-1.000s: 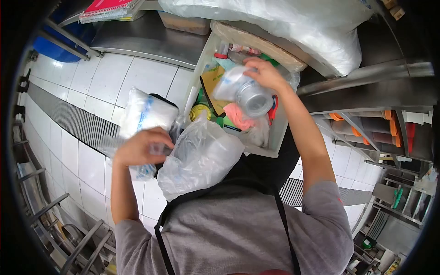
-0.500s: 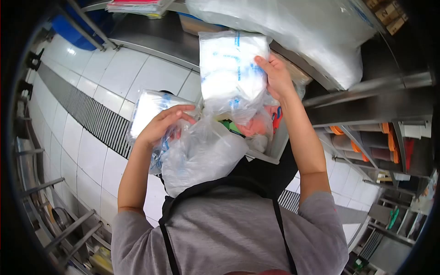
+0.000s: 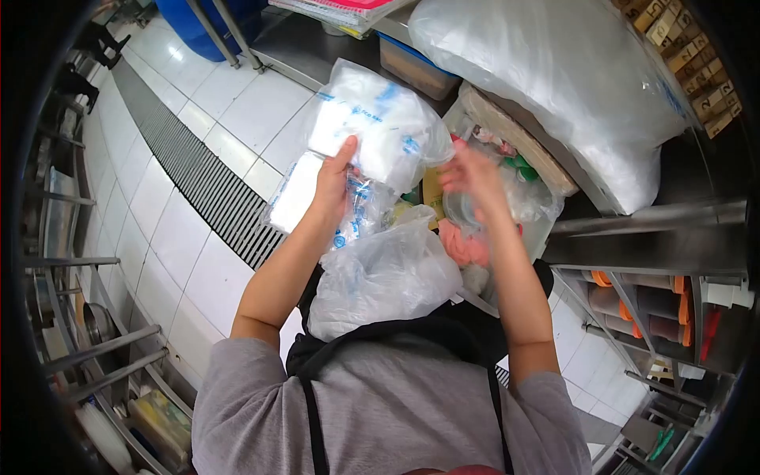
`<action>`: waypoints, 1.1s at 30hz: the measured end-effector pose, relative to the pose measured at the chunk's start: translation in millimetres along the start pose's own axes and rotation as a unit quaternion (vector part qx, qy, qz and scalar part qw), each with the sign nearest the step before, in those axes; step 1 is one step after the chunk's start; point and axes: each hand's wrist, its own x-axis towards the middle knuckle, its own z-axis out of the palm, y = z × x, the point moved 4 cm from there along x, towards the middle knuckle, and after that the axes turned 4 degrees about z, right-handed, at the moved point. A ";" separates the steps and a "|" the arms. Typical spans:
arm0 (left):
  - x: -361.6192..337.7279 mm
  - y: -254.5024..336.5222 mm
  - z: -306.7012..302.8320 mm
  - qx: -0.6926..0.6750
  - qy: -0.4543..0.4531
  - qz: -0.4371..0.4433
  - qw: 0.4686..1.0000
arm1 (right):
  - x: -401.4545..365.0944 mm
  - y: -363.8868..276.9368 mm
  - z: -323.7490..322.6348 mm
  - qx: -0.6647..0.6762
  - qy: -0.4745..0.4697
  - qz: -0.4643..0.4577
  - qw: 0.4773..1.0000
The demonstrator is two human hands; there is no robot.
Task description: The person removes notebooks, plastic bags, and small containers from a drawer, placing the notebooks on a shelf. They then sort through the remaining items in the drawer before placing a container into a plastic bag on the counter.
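My left hand [image 3: 334, 180] is closed on a clear plastic pack with blue print and white contents [image 3: 368, 119], thumb pressed on its face. A second white pack in clear wrap [image 3: 299, 196] lies under that hand, partly covered by it. My right hand [image 3: 473, 176], smeared by motion, is at the right end of the upper pack, over an open bin [image 3: 540, 237]. Inside the bin are an orange-pink cloth-like item [image 3: 465, 244] and crumpled clear plastic. A translucent plastic bag [image 3: 384, 277] rests against my lap, below the packs.
A large bag in cloudy plastic [image 3: 546, 87] lies on the steel shelf at upper right. Beside it is a blue-rimmed container [image 3: 412, 67]. A floor drain grate [image 3: 190, 170] crosses the tiles at left. Metal racks [image 3: 103, 332] stand at left, and a shelf of orange-edged bins [image 3: 641, 305] at right.
The upper pack has passed from my right hand to my left and now lies tilted over the second pack. My right hand has moved down over the bin. The view has shifted.
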 end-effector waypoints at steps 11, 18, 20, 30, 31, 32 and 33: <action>-1.7 -3.7 -6.7 -0.066 -0.040 0.016 0.997 | 3.7 -15.1 -15.7 -0.010 -0.076 -0.026 0.997; -9.5 -3.8 -1.0 -0.053 -0.068 0.018 0.996 | -0.7 -20.2 -40.6 0.013 0.026 -0.111 0.993; -10.2 -3.7 -0.9 -0.058 -0.065 0.015 0.996 | -8.9 -17.8 -34.2 0.030 0.044 -0.104 0.993; -12.8 -2.2 -1.7 0.005 -0.014 0.012 1.000 | -24.4 -5.8 -0.8 0.249 0.003 -0.074 0.966; -13.1 -2.3 -1.1 0.005 -0.015 0.010 1.000 | -25.9 -4.8 1.6 0.249 0.005 -0.075 0.965; -13.2 -2.8 -1.8 0.005 -0.009 0.004 1.000 | -27.3 -3.8 7.6 0.254 -0.009 -0.080 0.964; -13.4 -3.9 -2.7 0.005 -0.003 -0.003 1.000 | -28.5 -2.9 12.6 0.258 -0.023 -0.085 0.962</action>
